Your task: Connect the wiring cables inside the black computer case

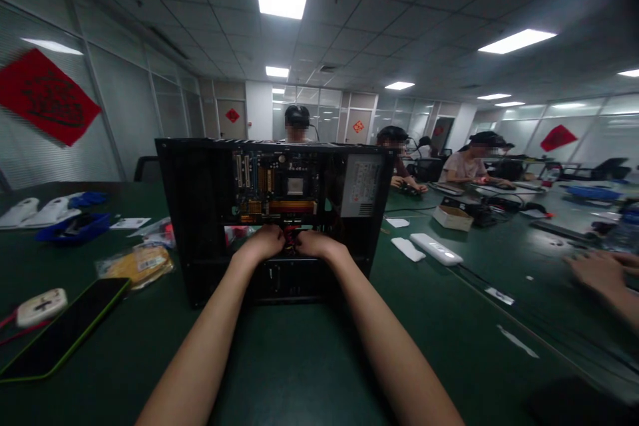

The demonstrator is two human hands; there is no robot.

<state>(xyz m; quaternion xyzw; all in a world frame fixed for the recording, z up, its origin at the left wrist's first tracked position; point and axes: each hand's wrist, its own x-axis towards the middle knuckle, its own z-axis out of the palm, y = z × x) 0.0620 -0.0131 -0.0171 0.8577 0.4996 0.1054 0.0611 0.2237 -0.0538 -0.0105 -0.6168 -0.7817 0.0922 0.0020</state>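
Observation:
A black computer case stands in front of me with its side off, showing the inside. Mounted in its upper part are a motherboard and, to the right, a power supply. My left hand and my right hand both reach into the middle of the case, below the motherboard. Between them is a small bundle of red and dark wires. Fingers of both hands are curled in around this bundle; the fingertips are partly hidden.
To the left lie a phone, a white and red gadget, a plastic packet and a blue tray. A white power strip and a small box are on the right. Another person's hands rest at the right edge.

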